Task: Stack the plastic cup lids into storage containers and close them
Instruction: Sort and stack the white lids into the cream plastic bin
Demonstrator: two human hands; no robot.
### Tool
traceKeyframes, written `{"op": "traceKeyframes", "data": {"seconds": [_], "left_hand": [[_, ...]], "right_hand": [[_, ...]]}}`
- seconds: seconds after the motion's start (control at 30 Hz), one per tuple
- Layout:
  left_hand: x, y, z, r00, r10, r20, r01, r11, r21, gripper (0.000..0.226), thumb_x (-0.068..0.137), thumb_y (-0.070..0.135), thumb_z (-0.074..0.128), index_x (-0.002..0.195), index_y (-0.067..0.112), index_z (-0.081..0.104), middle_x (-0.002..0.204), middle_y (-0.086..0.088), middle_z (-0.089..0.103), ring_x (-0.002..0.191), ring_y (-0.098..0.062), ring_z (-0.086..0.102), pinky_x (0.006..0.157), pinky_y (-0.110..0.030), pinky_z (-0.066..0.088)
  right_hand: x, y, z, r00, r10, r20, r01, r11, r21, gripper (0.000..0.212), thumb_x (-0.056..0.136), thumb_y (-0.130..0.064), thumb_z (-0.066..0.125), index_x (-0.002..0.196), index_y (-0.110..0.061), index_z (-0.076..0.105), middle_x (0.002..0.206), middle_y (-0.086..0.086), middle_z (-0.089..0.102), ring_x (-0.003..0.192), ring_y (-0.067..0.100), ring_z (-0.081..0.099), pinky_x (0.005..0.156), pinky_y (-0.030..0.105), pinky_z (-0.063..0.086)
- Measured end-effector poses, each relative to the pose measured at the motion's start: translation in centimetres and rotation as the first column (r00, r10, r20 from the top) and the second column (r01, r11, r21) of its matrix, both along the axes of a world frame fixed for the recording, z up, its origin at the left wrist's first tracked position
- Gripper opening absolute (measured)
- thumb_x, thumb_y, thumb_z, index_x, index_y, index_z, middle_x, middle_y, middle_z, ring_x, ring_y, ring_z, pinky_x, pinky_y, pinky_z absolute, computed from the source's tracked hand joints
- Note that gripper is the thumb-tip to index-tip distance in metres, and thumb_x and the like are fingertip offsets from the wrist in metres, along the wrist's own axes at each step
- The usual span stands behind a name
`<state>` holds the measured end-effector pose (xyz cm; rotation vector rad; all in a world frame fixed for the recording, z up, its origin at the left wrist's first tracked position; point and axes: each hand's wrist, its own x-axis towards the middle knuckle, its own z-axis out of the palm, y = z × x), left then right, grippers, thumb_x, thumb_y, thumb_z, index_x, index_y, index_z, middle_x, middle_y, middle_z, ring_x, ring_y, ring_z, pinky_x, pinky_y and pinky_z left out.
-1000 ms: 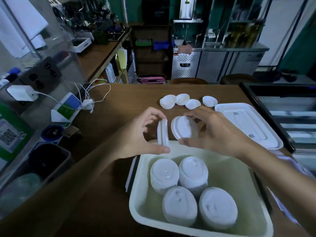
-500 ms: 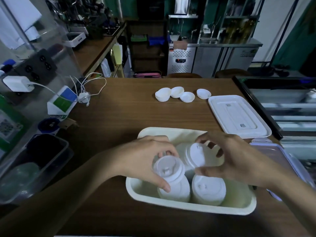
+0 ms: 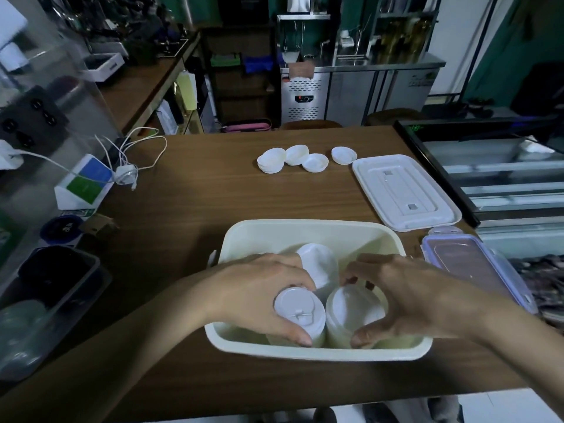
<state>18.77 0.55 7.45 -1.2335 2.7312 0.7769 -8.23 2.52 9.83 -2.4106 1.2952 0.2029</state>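
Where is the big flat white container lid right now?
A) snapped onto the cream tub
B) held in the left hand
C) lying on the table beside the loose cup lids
C: the container lid lies flat on the table, right of the loose cup lids.

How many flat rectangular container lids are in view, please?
2: a white plastic lid beyond the cream tub's right corner; a clear purple-edged lid right of the tub. None seems hidden.

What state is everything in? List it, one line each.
Tub: open, holding lid stacks.
Tub lid: off, flat on the table.
Left hand: grips the near left stack.
Right hand: grips the near right stack.
Loose lids: on the table, outside the tub.
Clear box: lid on.
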Motion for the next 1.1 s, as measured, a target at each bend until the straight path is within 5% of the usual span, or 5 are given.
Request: {"op": "traceKeyframes", "data": {"seconds": [0.2, 0.4, 0.73, 0.97, 1.1], "left_hand": [[0.4, -0.2, 0.6, 0.999, 0.033, 0.04, -0.034, 0.999, 0.027, 0.05, 0.079, 0.06, 0.082, 0.123, 0.044, 0.063, 0.109, 0.024, 0.056, 0.097, 0.016, 0.048, 0.073, -0.018, 0.044], [0.3, 0.1, 0.4, 0.998, 0.061, 0.034, -0.062, 0.997, 0.048, 0.047, 0.081, 0.056, 0.083, 0.122, 0.041, 0.065, 0.112, 0.022, 0.057, 0.091, 0.032, 0.042, 0.065, -0.015, 0.035], [-1.2, -0.2, -0.5, 0.995, 0.072, -0.064, -0.067, 0.995, 0.081, 0.043, 0.084, 0.047, 0.084, 0.123, 0.035, 0.072, 0.109, 0.014, 0.063, 0.087, 0.011, 0.054, 0.07, -0.013, 0.042], [-0.9, -0.8, -0.5, 0.997, 0.078, -0.019, -0.075, 0.991, 0.111, 0.04, 0.084, 0.042, 0.086, 0.12, 0.035, 0.07, 0.11, 0.016, 0.06, 0.087, 0.022, 0.05, 0.072, -0.011, 0.042], [-1.0, -1.1, -0.8, 0.997, 0.072, -0.01, -0.07, 0.992, 0.102, 0.038, 0.083, 0.044, 0.086, 0.117, 0.036, 0.07, 0.106, 0.016, 0.061, 0.089, 0.019, 0.05, 0.069, -0.011, 0.04]], "right_hand": [[0.1, 0.0, 0.4, 0.999, -0.004, -0.042, 0.004, 1.0, 0.01, 0.068, 0.075, -0.068, 0.076, 0.135, -0.053, 0.047, 0.121, -0.03, 0.05, 0.111, -0.002, 0.052, 0.089, 0.019, 0.042], [0.2, 0.3, -0.3, 0.987, 0.006, -0.16, -0.011, 1.0, -0.026, 0.062, 0.078, -0.073, 0.066, 0.133, -0.05, 0.049, 0.116, -0.028, 0.047, 0.097, 0.0, 0.046, 0.084, 0.026, 0.035], [0.4, -0.2, 0.0, 0.967, -0.004, -0.254, 0.003, 1.0, -0.001, 0.055, 0.079, -0.068, 0.067, 0.126, -0.044, 0.051, 0.115, -0.021, 0.059, 0.107, 0.006, 0.057, 0.084, 0.026, 0.042], [0.2, -0.6, -0.5, 0.973, 0.015, -0.228, -0.007, 0.999, 0.034, 0.058, 0.078, -0.068, 0.069, 0.13, -0.045, 0.055, 0.118, -0.018, 0.062, 0.114, 0.01, 0.059, 0.105, 0.039, 0.046], [0.3, -1.1, -0.7, 0.979, 0.04, -0.2, -0.032, 0.999, 0.044, 0.056, 0.08, -0.068, 0.069, 0.129, -0.046, 0.055, 0.115, -0.017, 0.061, 0.112, 0.009, 0.058, 0.098, 0.032, 0.047]]}}
